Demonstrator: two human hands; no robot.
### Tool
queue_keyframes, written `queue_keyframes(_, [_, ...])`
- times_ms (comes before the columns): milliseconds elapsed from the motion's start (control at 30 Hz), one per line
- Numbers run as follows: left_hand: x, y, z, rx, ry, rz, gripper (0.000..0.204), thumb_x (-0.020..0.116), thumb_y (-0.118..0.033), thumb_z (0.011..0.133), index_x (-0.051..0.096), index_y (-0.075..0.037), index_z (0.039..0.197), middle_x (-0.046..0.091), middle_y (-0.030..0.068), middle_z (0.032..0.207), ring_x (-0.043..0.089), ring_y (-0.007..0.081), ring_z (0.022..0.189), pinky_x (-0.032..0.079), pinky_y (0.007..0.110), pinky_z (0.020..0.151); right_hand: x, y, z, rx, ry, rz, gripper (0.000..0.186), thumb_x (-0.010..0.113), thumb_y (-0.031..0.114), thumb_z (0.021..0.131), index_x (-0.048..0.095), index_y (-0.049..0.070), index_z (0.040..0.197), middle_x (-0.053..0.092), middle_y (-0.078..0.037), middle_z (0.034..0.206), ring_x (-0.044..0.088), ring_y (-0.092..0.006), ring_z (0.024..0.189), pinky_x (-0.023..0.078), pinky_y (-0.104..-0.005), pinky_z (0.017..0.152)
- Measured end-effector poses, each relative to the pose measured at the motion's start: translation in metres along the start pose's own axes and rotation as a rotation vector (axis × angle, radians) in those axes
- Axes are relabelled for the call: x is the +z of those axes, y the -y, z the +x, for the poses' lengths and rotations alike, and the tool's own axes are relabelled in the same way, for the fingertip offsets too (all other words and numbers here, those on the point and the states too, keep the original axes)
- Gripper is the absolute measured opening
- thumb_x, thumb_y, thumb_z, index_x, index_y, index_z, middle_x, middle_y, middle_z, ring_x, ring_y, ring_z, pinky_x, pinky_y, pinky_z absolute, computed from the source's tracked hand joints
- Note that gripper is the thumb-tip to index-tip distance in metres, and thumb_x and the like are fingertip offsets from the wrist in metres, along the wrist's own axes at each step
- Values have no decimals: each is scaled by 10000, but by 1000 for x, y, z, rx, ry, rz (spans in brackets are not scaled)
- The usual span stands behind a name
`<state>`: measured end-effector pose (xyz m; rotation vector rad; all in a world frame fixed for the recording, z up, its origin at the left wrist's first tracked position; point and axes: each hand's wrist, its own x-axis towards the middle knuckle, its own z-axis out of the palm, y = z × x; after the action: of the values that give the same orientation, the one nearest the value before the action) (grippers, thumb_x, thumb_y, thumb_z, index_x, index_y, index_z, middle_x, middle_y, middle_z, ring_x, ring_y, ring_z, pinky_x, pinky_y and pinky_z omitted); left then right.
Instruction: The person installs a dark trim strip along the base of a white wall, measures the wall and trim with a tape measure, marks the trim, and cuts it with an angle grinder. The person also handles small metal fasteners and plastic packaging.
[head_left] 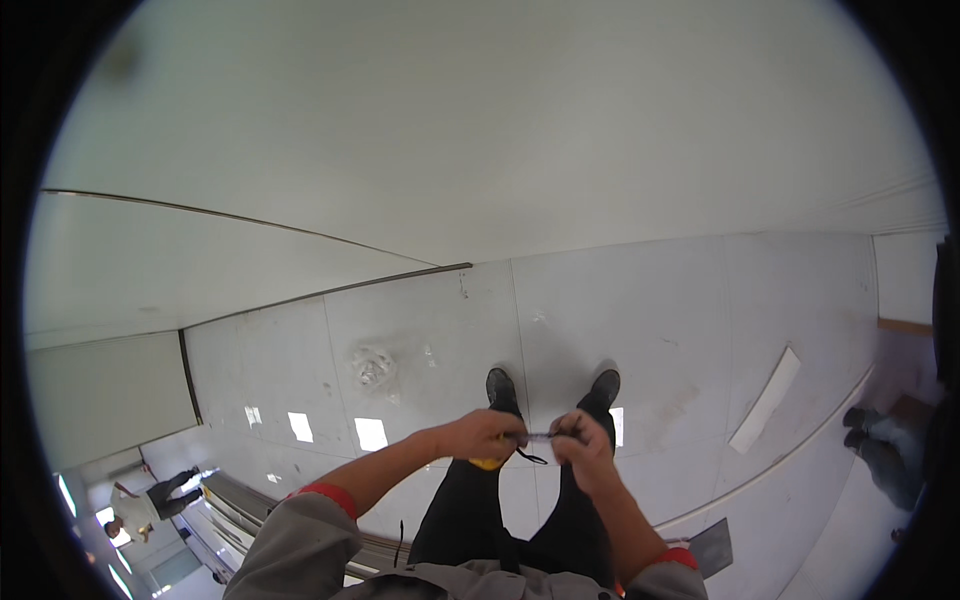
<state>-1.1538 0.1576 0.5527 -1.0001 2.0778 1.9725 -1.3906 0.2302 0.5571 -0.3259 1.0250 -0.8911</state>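
Note:
My left hand [478,435] is closed round a tape measure [487,463]; its yellow case shows below the fingers and a black strap loop [534,458] hangs from it. A short length of blade [540,436] spans the gap between my hands. My right hand [584,441] pinches the blade's other end with bent fingers. Both hands are close together in front of my legs, above the floor. The fingers hide most of the case.
A large pale wall panel [560,130] stands ahead, with a dark strip [330,290] along its left foot. On the glossy tiled floor [640,300] lie a crumpled clear plastic bag [374,366] and a white board [765,400]. People are at far left [150,505] and right [890,450].

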Motion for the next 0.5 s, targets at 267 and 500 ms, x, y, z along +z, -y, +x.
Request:
queue_keyframes(267, [-58, 237, 18, -588, -27, -324, 318, 664, -336, 954, 694, -30, 1040, 661, 35, 844, 609, 123, 809, 502, 295, 732, -287, 16, 168, -298, -446, 278, 179, 583, 135, 964, 502, 163, 806, 443, 70, 713, 383, -12, 576, 299, -181, 461])
queue_keyframes(500, [-84, 368, 72, -667, 52, -255, 249, 663, -282, 929, 768, -56, 932, 722, 31, 799, 655, 125, 730, 537, 299, 724, -525, -50, 202, -415, -599, -588, 311, 510, -23, 907, 611, -25, 1201, 618, -150, 1223, 591, -244, 1060, 477, -318, 881])
